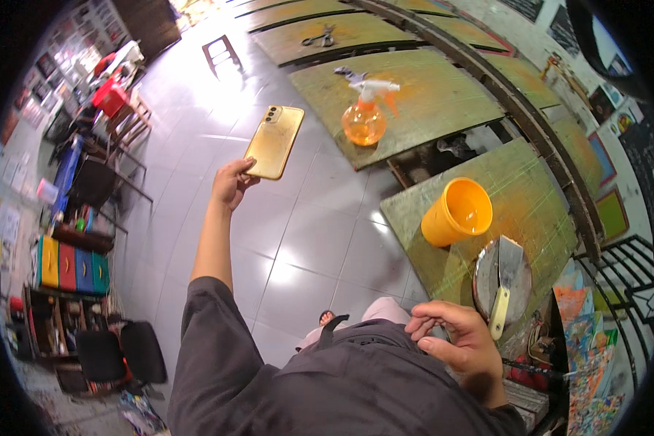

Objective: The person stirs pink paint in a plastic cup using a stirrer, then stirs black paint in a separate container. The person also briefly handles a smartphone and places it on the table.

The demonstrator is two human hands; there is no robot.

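Observation:
My left hand (232, 184), arm stretched out ahead, grips the lower end of a gold smartphone (277, 138). The phone's back, with its camera lenses, is turned toward me. Close to my waist is my right hand (459, 338), its fingers loosely bent and the thumb apart, with nothing seen in it. The nearest thing beyond it is a scraper (511, 269) with a wide metal blade and cream handle, lying across a round grey plate (486, 270). Behind that, a yellow plastic cup (440, 219) stands on the worn green table (407, 200).
On the table farther ahead stands a spray bottle (364, 125) of orange liquid with a white-and-orange head. Scissors-like tools (321, 36) lie beyond. At left are chairs (98, 182) and coloured drawers (67, 263) along the wall. Black metal bars (625, 280) rise at right.

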